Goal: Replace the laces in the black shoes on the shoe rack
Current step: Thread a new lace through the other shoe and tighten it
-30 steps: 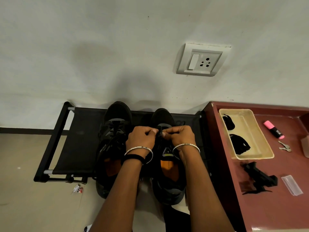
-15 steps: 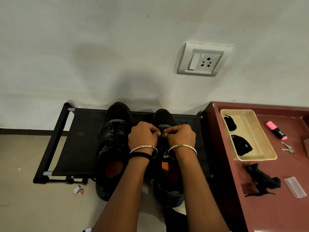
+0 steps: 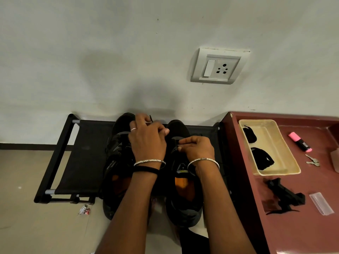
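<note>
Two black shoes [image 3: 183, 213] sit side by side on the rack [image 3: 86, 154]. The left hand [image 3: 146, 140] pinches a lace [image 3: 150, 118] drawn toward the wall. The right hand [image 3: 199, 149] pinches the lace at the right shoe's eyelets.

VIEW: head, single wide-angle | MOUNT: riding on the person's head, above both forearms | AIM: looking forward and steeply down at the shoe rack [image 3: 88, 158] standing against the wall [image 3: 110, 52] | RANGE: sitting near, forearms entering from the bottom edge | MARGINS: catching floor [image 3: 27, 198] at left, maroon table [image 3: 293, 226] at right
</note>
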